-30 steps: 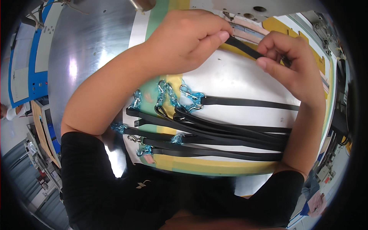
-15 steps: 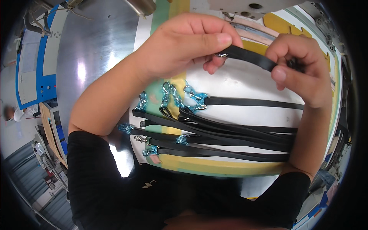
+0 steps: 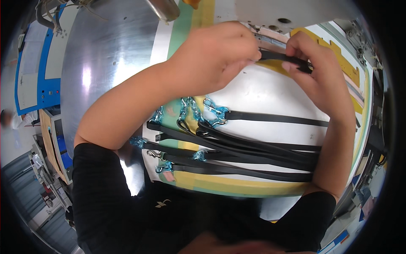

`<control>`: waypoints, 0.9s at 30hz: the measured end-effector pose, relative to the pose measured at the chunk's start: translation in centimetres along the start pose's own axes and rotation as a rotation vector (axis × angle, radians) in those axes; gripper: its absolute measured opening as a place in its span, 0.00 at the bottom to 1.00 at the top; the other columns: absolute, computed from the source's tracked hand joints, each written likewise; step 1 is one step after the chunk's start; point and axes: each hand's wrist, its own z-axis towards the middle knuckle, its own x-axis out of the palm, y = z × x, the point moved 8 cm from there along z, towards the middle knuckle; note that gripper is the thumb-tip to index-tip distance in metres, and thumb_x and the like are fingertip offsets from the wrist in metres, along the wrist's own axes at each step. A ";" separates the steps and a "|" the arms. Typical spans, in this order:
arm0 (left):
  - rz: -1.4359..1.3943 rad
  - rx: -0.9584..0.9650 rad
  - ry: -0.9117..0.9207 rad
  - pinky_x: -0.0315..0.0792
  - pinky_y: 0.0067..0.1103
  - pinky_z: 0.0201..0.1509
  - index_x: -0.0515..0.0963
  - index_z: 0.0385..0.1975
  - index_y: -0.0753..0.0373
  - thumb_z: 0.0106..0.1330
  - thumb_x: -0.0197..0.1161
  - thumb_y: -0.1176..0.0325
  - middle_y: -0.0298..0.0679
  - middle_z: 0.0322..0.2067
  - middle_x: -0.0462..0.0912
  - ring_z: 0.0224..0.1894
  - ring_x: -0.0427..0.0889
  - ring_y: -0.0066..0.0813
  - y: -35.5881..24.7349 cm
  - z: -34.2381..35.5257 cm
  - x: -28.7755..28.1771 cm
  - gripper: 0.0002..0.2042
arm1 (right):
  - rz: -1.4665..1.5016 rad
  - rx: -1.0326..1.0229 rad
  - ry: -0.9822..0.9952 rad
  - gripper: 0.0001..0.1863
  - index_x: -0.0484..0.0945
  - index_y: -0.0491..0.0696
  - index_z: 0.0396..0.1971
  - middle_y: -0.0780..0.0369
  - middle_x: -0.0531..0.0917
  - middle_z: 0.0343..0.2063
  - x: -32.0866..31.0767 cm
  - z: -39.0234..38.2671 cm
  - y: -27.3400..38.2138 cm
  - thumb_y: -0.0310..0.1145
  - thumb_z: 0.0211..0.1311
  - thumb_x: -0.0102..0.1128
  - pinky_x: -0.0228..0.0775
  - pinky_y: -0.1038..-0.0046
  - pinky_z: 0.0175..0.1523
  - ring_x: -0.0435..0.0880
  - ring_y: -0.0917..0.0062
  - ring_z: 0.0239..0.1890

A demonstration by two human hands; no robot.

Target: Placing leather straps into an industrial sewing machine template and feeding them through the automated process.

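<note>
Near the top of the work area, my left hand (image 3: 222, 57) is closed on one end of a black strap (image 3: 275, 56), its fingertips largely hidden. My right hand (image 3: 313, 76) grips that strap a little farther right, thumb and fingers curled round it. Below both hands several black straps (image 3: 270, 122) lie across the white board (image 3: 270, 86) with yellow and green bands. Metal snap hooks wrapped in blue film (image 3: 215, 111) are at their left ends; a bare hook (image 3: 152, 154) lies lower.
A steel plate (image 3: 91, 63) spreads left, beside a blue-framed machine panel (image 3: 44, 84). A metal cylinder (image 3: 163, 8) and machine body (image 3: 292, 12) stand at the top, with a yellow plate (image 3: 351, 67) at right. A co-worker (image 3: 19, 120) is at the far left.
Since half a second ago both hands have shifted upward and the right one slightly left. My left hand's fingers have curled over the strap end, hiding the metal fitting seen there.
</note>
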 end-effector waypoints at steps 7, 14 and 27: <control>0.403 0.022 -0.040 0.81 0.30 0.50 0.85 0.42 0.61 0.59 0.67 0.80 0.42 0.43 0.87 0.46 0.86 0.42 1.0 -0.1 1.1 0.12 | -0.147 0.005 -0.062 0.11 0.81 0.44 0.39 0.57 0.84 0.36 0.8 0.5 -1.5 0.19 0.55 0.63 0.76 0.66 0.45 0.85 0.61 0.39; 0.420 -0.056 0.002 0.81 0.32 0.53 0.85 0.47 0.61 0.61 0.65 0.78 0.42 0.44 0.87 0.48 0.86 0.43 2.2 0.3 1.2 0.14 | -0.295 0.042 -0.069 0.20 0.86 0.47 0.42 0.59 0.85 0.40 1.4 0.8 -2.0 0.15 0.51 0.55 0.77 0.62 0.48 0.87 0.63 0.42; 0.560 -0.048 0.041 0.81 0.33 0.51 0.85 0.48 0.59 0.60 0.61 0.76 0.41 0.41 0.87 0.46 0.86 0.42 2.4 0.9 1.6 0.16 | -0.314 0.041 -0.101 0.22 0.88 0.49 0.42 0.60 0.86 0.41 1.3 1.0 -2.4 0.15 0.50 0.55 0.77 0.62 0.50 0.85 0.60 0.44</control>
